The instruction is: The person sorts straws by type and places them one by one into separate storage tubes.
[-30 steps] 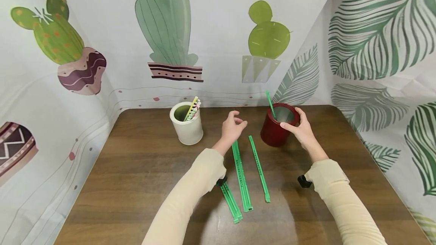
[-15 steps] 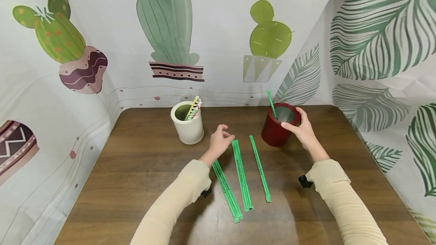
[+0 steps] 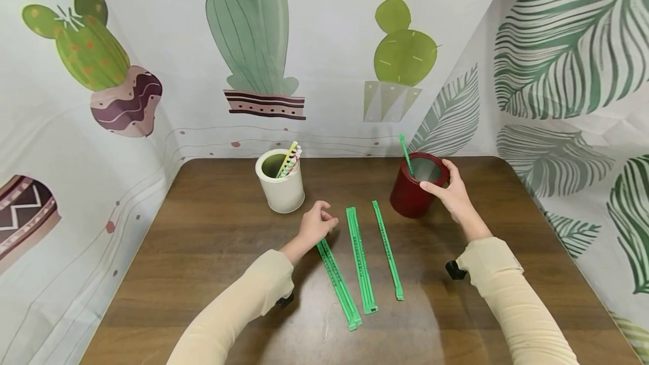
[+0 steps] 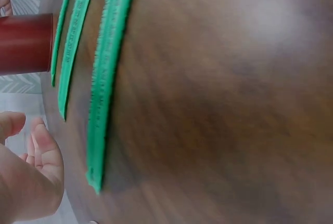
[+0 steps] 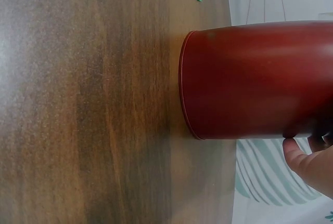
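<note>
Three rows of green sticks (image 3: pixel 362 263) on surface (image 3: pixel 203 269), spaced prob. for pickup, near red cup (image 3: pixel 410 199).
Holds cup rim in R grip (image 3: pixel 453 196), prob. steadying; hovers by leftmost row w/ L grip (image 3: pixel 315 224) half-open, empty.

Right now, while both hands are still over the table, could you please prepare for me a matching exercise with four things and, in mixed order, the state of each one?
Things:
1. cream cup
2. left hand
3. red cup
4. right hand

States:
A. holds nothing
B. has a green strip leaning in it
C. grips something at its rim
D. has a yellow stick leaning in it

Right pairs: 1-D, 2-A, 3-B, 4-C
</note>
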The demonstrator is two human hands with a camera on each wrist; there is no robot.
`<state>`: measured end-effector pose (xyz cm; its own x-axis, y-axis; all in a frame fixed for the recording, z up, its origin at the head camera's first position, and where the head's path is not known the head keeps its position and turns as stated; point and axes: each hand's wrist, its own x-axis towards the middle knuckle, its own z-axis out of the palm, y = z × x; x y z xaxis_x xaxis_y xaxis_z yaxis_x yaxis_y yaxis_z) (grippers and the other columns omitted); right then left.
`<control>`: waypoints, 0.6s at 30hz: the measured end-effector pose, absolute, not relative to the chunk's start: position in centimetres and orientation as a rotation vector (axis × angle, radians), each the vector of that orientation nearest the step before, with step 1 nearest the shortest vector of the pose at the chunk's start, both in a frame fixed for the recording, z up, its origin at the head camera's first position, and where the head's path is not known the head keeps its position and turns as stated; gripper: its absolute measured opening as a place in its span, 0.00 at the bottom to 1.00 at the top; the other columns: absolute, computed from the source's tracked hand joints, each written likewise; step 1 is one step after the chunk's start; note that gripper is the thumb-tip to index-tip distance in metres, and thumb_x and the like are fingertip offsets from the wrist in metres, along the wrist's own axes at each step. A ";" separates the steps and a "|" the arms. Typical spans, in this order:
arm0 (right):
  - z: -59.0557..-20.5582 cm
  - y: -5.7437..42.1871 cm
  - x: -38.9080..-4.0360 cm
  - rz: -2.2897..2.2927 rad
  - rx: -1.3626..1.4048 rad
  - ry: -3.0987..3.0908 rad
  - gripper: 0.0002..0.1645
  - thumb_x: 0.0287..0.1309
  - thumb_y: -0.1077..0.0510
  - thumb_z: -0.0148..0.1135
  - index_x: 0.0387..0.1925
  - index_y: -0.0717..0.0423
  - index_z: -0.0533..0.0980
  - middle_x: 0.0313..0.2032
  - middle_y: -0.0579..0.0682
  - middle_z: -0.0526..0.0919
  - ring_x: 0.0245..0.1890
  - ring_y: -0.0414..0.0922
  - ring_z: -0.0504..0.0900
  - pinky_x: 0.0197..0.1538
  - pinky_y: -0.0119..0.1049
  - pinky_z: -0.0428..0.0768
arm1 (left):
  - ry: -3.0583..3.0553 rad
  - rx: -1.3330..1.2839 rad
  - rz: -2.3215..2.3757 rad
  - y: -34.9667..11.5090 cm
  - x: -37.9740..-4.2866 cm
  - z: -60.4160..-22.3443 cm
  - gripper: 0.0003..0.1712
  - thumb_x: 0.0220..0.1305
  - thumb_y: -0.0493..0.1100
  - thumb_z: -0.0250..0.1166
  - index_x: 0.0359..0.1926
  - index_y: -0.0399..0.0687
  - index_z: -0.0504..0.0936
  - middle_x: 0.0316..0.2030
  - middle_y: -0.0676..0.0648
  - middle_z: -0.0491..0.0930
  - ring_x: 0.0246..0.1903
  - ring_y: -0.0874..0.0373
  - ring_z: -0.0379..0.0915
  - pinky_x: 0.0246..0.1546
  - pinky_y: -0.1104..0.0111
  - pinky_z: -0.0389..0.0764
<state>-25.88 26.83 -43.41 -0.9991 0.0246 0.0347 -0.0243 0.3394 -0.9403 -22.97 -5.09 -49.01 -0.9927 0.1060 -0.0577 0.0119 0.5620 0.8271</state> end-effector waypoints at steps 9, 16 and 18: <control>-43.5 26.9 -26.0 1.771 0.000 -2.544 0.51 0.52 0.53 0.60 0.67 0.55 0.39 0.65 0.59 0.50 0.57 0.48 0.58 0.42 0.16 0.64 | 2.517 0.009 1.571 -6.9 -21.4 -49.5 0.21 0.53 0.38 0.61 0.47 0.36 0.68 0.30 0.43 0.77 0.20 0.59 0.75 0.21 0.72 0.74; -42.7 26.5 -25.6 1.785 -0.015 -2.558 0.51 0.52 0.55 0.60 0.67 0.56 0.38 0.64 0.61 0.50 0.57 0.51 0.57 0.40 0.15 0.64 | 2.438 -0.101 1.604 -8.2 -20.8 -50.3 0.16 0.53 0.38 0.62 0.42 0.37 0.70 0.25 0.47 0.75 0.19 0.62 0.71 0.19 0.72 0.74; -42.2 26.2 -25.3 1.787 -0.018 -2.560 0.51 0.52 0.55 0.60 0.67 0.57 0.38 0.64 0.61 0.50 0.57 0.52 0.57 0.40 0.16 0.63 | 2.429 -0.135 1.583 -8.4 -20.6 -50.4 0.13 0.53 0.38 0.61 0.40 0.38 0.71 0.23 0.48 0.74 0.19 0.61 0.71 0.18 0.72 0.74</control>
